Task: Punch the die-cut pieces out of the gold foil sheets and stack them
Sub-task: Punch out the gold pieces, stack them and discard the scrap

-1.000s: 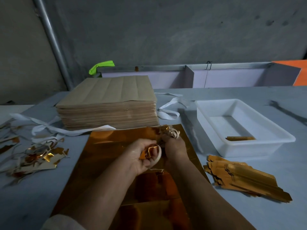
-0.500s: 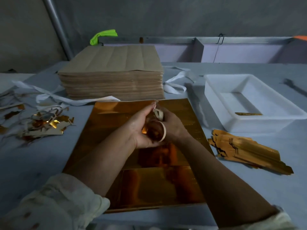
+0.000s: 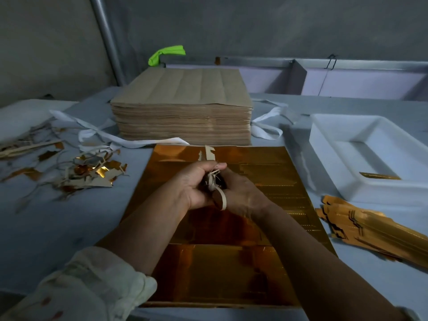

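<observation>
Two-handed, gripping tight: curling the left hand (image 3: 194, 188) and the right hand (image 3: 244, 196) around one wad of scrap strips (image 3: 214, 180), fingers closed on it, one strip looping down between the palms. Holding that wad above one gold foil sheet (image 3: 231, 274) lying flat on the table (image 3: 46, 228). Sharing the table with one loose stack of punched gold pieces (image 3: 370, 230) just right of the sheet, one white tray (image 3: 324, 140) beyond it holding a single gold piece (image 3: 379, 176), one tall pile of brown-backed sheets (image 3: 183, 107) behind, and one heap of offcuts (image 3: 92, 172) at left, too tangled for counting.
</observation>
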A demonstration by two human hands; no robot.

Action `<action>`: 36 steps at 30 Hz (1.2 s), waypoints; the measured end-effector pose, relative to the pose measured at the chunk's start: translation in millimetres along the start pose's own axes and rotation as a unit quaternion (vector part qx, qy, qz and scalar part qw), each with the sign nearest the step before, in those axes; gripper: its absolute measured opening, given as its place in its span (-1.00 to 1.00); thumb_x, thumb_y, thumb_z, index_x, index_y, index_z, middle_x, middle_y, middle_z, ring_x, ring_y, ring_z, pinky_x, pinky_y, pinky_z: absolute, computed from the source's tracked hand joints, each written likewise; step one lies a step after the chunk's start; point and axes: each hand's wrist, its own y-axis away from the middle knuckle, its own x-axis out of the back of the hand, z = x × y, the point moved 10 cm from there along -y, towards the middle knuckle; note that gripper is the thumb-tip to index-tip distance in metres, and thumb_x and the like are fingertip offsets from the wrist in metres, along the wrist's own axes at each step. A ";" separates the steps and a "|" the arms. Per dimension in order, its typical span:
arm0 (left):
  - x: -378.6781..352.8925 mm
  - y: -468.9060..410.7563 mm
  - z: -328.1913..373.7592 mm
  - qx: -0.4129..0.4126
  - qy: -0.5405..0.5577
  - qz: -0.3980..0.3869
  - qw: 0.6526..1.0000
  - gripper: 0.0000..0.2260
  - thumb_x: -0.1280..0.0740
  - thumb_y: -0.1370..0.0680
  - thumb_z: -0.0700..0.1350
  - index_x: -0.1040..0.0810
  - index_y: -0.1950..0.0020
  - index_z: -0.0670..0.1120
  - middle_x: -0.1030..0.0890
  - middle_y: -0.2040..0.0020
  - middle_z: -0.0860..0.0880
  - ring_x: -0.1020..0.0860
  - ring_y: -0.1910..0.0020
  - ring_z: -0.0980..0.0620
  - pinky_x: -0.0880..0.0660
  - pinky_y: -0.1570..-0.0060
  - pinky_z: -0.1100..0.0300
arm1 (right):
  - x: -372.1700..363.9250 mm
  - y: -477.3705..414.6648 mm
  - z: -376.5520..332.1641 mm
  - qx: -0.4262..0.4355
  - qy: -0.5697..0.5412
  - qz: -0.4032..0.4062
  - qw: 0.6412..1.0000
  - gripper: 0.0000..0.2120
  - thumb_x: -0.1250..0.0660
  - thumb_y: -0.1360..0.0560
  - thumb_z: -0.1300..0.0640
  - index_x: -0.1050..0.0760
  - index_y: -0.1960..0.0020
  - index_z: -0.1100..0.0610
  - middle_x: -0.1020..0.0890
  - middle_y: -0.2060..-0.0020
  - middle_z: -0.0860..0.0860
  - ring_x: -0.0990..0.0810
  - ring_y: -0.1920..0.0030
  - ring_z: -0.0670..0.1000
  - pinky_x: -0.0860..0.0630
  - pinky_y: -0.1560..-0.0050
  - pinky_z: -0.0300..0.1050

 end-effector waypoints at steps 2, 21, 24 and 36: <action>4.1 -0.6 2.8 -0.007 0.008 -0.012 1.000 -0.96 -0.47 -0.32 -0.23 -0.70 0.27 -0.19 -0.69 0.22 -0.17 -0.70 0.28 -0.13 -0.62 0.32 -0.04 | -3.3 -3.6 2.7 -0.005 -0.041 0.013 0.999 -0.28 -0.45 -0.37 -0.12 -0.26 -0.46 -0.08 -0.55 -0.24 -0.07 -0.50 -0.24 -0.03 -0.45 -0.20 -0.09; 155.2 49.2 135.6 -0.287 -0.408 0.412 0.762 -0.58 -0.35 -0.51 -0.26 -0.45 -0.34 0.00 -0.55 -0.15 -0.09 -0.57 -0.03 -0.07 -0.50 0.17 0.11 | -23.1 -23.1 38.1 -0.042 0.144 0.156 0.976 -0.67 -0.24 -0.54 0.01 -0.33 -0.30 -0.13 -0.49 -0.11 -0.16 -0.39 -0.05 -0.16 -0.46 -0.21 -0.08; 181.7 48.3 146.5 -0.270 -0.506 0.458 0.678 -0.52 -0.34 -0.50 -0.24 -0.41 -0.41 -0.02 -0.37 -0.34 -0.19 -0.43 -0.25 -0.21 -0.41 -0.02 0.02 | -25.7 -23.3 38.8 -0.037 0.158 0.153 0.975 -0.69 -0.19 -0.53 -0.02 -0.33 -0.26 -0.13 -0.48 -0.09 -0.18 -0.40 -0.06 -0.17 -0.43 -0.20 -0.13; 240.1 43.0 125.1 -0.102 -0.727 0.472 0.487 -0.54 -0.21 -0.59 0.09 -0.26 -0.49 0.13 -0.29 -0.50 -0.09 -0.25 -0.43 -0.22 -0.19 -0.32 -0.22 | -26.7 -20.7 36.9 -0.054 0.180 0.136 0.973 -0.65 -0.18 -0.56 0.01 -0.29 -0.33 -0.09 -0.51 -0.22 -0.08 -0.49 -0.21 -0.05 -0.48 -0.30 0.02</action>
